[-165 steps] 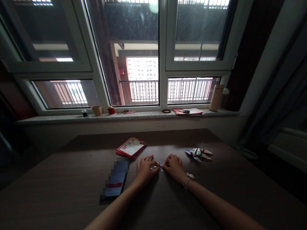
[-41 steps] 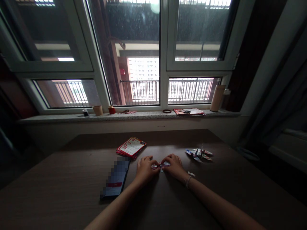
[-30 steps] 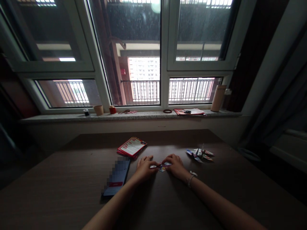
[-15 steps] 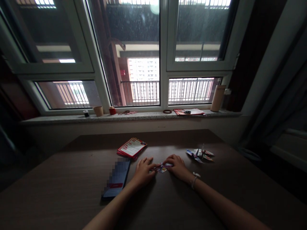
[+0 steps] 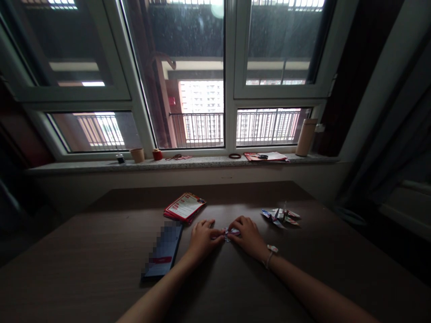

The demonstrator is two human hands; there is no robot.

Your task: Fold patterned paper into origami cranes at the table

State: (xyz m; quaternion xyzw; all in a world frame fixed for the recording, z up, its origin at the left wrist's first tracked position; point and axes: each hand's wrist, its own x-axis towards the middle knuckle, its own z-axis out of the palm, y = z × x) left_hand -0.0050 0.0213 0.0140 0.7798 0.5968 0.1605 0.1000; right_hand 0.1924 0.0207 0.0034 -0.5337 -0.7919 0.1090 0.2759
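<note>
A small piece of folded printed paper (image 5: 228, 238) lies low over the table between my two hands, mostly covered by fingers. My left hand (image 5: 204, 237) pinches its left side between thumb and fingers. From the other side, my right hand (image 5: 247, 235) has thumb and fingers closed on the paper's right part. A bracelet with a pale tag circles my right wrist. Right of the hands sit several folded paper figures (image 5: 279, 218). A phone (image 5: 164, 251) lies left of my left forearm, and behind it is a stack of red-edged printed cards (image 5: 185, 207).
The brown table (image 5: 84, 237) reaches to the wall below a window. On the stone sill (image 5: 202, 163) stand a paper cup (image 5: 137, 155), a red spool (image 5: 157, 154), a dark bottle (image 5: 120, 158), a bracelet (image 5: 235, 156), papers with scissors (image 5: 266, 156) and a thermos (image 5: 306, 137).
My hands have drawn slightly closer together, and less of the folded paper shows between them. My right wrist has turned a little. The other objects stay in place.
</note>
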